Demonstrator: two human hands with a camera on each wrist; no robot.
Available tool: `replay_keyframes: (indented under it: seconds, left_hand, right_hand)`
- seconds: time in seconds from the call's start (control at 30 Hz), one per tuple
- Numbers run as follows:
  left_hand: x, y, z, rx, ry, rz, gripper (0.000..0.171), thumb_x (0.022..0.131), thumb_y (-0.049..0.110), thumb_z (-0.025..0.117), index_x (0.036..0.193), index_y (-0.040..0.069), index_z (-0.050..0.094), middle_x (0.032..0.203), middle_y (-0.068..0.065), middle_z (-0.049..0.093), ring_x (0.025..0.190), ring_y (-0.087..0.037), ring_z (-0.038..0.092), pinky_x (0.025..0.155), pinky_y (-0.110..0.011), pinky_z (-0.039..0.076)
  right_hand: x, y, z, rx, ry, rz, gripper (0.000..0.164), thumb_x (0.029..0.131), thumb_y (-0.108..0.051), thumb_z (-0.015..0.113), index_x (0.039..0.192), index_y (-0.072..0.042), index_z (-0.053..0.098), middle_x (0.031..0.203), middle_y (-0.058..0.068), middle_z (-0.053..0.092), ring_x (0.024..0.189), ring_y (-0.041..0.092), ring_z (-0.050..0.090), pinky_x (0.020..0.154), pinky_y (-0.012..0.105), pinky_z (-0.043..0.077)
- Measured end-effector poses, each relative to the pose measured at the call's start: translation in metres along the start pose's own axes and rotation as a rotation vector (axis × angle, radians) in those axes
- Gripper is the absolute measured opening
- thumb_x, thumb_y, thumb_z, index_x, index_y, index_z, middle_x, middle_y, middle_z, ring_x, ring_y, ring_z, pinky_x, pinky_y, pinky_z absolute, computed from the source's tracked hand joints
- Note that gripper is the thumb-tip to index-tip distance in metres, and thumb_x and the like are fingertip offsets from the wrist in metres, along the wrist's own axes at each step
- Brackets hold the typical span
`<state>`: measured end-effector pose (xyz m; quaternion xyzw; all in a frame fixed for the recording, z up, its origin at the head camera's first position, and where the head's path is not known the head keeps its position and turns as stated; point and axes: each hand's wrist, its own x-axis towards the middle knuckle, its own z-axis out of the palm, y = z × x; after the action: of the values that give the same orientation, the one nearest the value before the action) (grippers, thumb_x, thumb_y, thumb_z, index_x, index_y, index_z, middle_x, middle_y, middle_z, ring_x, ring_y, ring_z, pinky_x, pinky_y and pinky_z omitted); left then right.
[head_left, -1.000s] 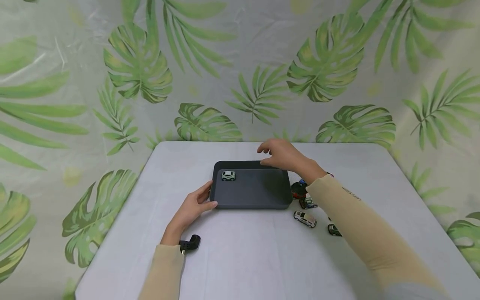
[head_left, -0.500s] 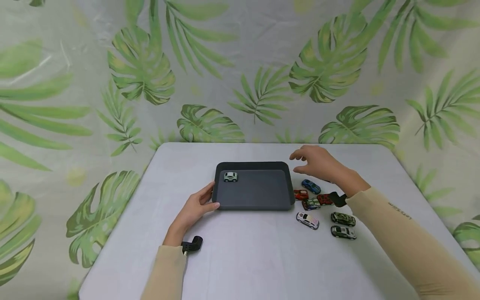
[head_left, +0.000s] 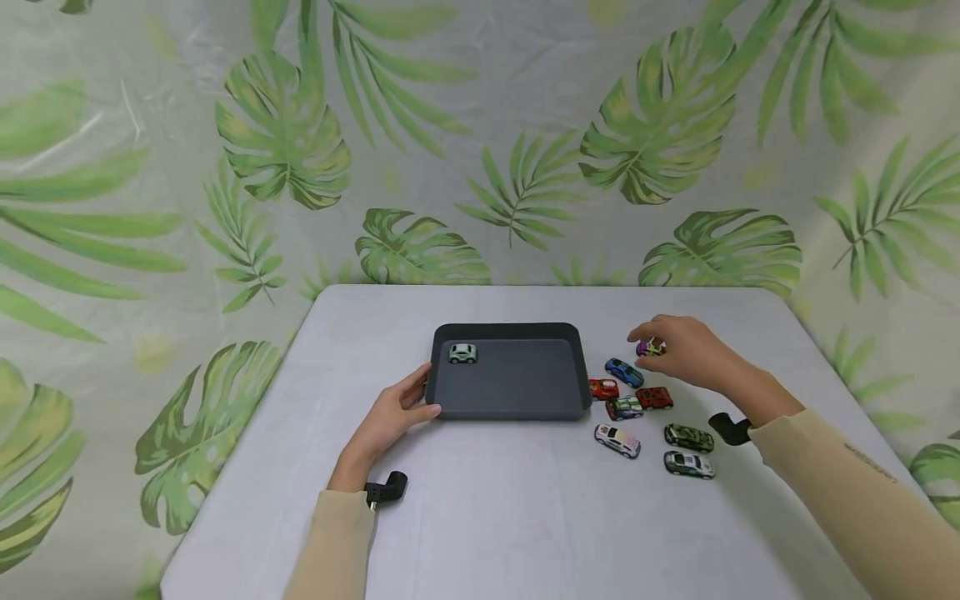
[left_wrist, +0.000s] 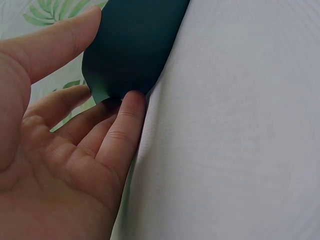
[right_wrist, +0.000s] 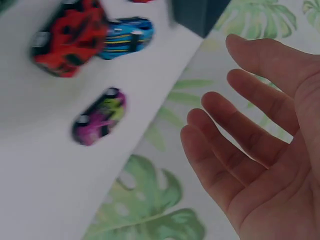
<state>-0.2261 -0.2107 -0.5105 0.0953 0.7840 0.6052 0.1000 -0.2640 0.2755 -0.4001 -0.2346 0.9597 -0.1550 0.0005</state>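
My left hand [head_left: 386,421] holds the dark grey tray [head_left: 513,415] at its near left corner. In the left wrist view the thumb lies at the tray's rim and the fingertips [left_wrist: 133,99] at the side wall, low by the cloth. A small pale green toy car [head_left: 462,353] sits in the tray's back left. Fingers loosely bent and holding nothing, my right hand [head_left: 686,350] hovers by a purple and yellow toy car [head_left: 657,347]. The right wrist view shows that purple car [right_wrist: 100,116] on the cloth, apart from the fingers.
Right of the tray lie a blue car [head_left: 624,372], two red ones, a green and white car [head_left: 624,407], a pink and white car [head_left: 617,441], a camouflage car [head_left: 688,437] and a silver-green car [head_left: 689,464]. A leaf-print curtain [head_left: 525,167] hangs behind the white table.
My right hand has moved from over the tray's back edge rightward and down to the purple car, uncovering the other cars. The left hand stays at the tray's corner.
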Motion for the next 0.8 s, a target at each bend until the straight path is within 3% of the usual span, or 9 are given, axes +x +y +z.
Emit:
replay_keyframes:
  seconds: [0.1,0.37,0.8]
  left_hand:
    - [0.000,0.000,0.001,0.006,-0.004,0.002,0.083,0.090,0.017,0.079,0.159,0.024,0.033,0.161,-0.006,0.031,0.146,-0.023,0.033,0.113,-0.038,0.036]
    - [-0.001,0.002,0.001,-0.010,0.007,-0.009,0.082,0.090,0.015,0.079,0.158,0.025,0.035,0.160,-0.002,0.034,0.144,-0.018,0.037,0.112,-0.035,0.037]
    - [0.000,-0.001,0.001,-0.004,0.012,-0.006,0.082,0.089,0.018,0.079,0.158,0.026,0.035,0.160,-0.001,0.035,0.143,-0.018,0.038,0.112,-0.035,0.037]
  right_hand:
    - [-0.012,0.010,0.010,0.010,0.002,0.007,0.034,0.087,-0.019,0.080,0.119,-0.008,0.073,0.103,0.003,0.068,0.088,0.023,0.063,0.071,0.043,0.054]
    - [-0.033,0.027,0.028,0.061,-0.031,0.047,0.037,0.088,-0.020,0.079,0.122,-0.005,0.072,0.114,0.012,0.068,0.101,0.034,0.063,0.078,0.051,0.055]
    - [-0.044,0.041,0.053,0.070,-0.071,0.092,0.040,0.079,-0.021,0.087,0.115,-0.008,0.074,0.102,0.001,0.070,0.092,0.025,0.064,0.075,0.045,0.055]
